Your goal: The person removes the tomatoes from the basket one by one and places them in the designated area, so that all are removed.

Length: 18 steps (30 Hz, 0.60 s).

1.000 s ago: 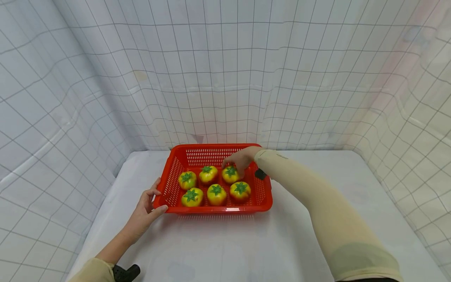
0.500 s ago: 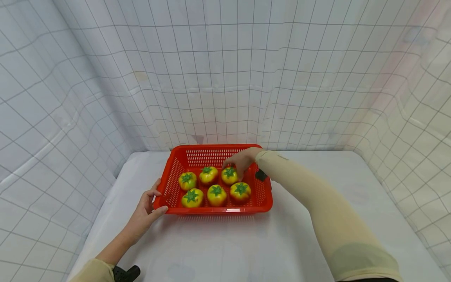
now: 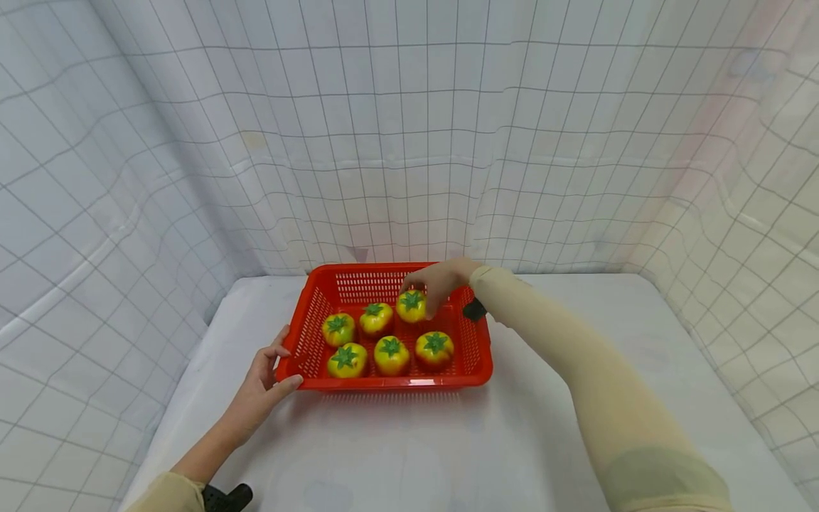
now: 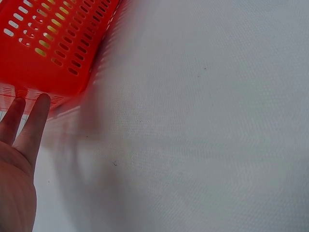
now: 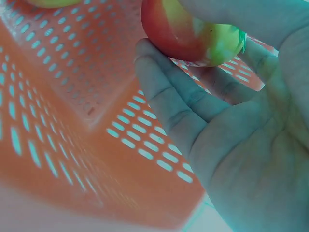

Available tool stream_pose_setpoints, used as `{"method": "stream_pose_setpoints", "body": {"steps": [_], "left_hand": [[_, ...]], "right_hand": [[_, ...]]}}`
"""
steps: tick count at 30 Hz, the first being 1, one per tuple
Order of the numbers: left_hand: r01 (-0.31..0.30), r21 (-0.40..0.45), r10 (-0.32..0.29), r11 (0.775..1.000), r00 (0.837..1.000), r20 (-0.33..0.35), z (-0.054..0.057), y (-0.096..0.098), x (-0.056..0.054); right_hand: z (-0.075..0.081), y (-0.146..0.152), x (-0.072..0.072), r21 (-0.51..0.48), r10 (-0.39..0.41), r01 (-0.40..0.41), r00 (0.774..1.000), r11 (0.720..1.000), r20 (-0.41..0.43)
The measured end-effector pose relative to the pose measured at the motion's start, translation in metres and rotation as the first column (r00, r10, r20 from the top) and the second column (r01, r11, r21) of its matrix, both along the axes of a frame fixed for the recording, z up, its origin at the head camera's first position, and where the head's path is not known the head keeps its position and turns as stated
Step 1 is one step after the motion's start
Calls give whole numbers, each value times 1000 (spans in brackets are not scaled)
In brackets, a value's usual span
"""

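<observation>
In the head view my right hand (image 3: pixel 438 283) grips a yellow-and-red tomato (image 3: pixel 411 306) with a green star-shaped calyx, in the back right part of a red perforated basket (image 3: pixel 397 382). The right wrist view shows the fingers of that hand (image 5: pixel 236 130) around the shiny tomato (image 5: pixel 186 38), which is above the basket floor. My left hand (image 3: pixel 259 387) rests against the basket's front left corner, thumb at the front rim and fingers at the left side. Nearly straight fingers (image 4: pixel 34 128) touch the basket in the left wrist view.
Several other tomatoes (image 3: pixel 392 355) stand calyx up in the basket, in a back and a front row. The basket stands on a white-covered table (image 3: pixel 409 448). White gridded curtains (image 3: pixel 409 142) close off the back and both sides.
My right hand has lifted the back right tomato off the basket floor, moving it up and slightly left. The left hand stays at the basket's corner.
</observation>
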<state>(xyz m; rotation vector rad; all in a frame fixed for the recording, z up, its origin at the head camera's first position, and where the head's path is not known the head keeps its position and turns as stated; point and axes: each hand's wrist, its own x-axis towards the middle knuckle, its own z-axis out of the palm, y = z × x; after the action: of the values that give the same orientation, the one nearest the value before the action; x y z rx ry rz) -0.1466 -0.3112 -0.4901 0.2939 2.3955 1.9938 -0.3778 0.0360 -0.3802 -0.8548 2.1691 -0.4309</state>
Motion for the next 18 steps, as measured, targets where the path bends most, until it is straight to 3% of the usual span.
{"method": "stream_pose_setpoints", "body": {"steps": [6, 13, 18], "left_hand": [[1, 0, -1, 1000, 1000, 5, 3, 1, 1], [-7, 3, 7, 1000, 1000, 6, 5, 2, 0], [-13, 32, 12, 999, 1000, 13, 4, 4, 2]], "right_hand": [[20, 20, 4, -99, -67, 69, 997, 993, 23], [42, 53, 14, -231, -138, 170, 980, 958, 146], [52, 78, 20, -269, -157, 187, 979, 945, 131]]}}
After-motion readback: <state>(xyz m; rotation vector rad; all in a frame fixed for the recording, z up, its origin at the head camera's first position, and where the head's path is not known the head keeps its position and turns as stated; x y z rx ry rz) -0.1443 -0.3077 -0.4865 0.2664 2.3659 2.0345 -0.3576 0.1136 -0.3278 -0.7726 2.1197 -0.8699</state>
